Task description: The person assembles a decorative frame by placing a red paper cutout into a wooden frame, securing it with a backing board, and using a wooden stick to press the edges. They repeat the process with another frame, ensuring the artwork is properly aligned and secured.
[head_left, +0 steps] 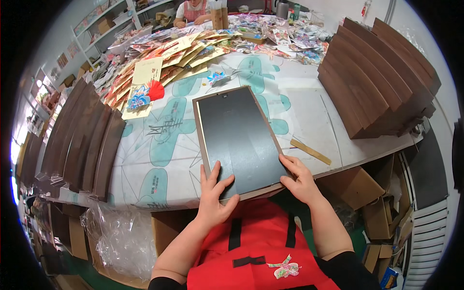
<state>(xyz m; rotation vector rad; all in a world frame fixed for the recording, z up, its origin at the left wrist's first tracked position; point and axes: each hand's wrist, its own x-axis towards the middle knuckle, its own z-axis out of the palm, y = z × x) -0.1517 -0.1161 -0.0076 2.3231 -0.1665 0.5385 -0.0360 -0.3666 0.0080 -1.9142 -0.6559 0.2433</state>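
Note:
A picture frame (203,137) with a thin brown wooden border lies face down at the near edge of the table. Its back is filled by a smooth black backing board (239,135) with a small metal hanger at the far end. My left hand (215,195) rests with spread fingers on the near left corner, fingertips on the border and board. With my right hand (299,179) I grip the near right edge, thumb and fingers against the border. Just right of the frame lies a flat yellowish wooden strip (311,152).
Stacks of brown frames stand at the left (79,140) and right (377,82). Cream printed cards (147,70) and a red tassel (155,90) lie far left. A co-worker (193,12) sits across the table (309,106). Below are cardboard boxes (348,186) and clear plastic wrap (123,237).

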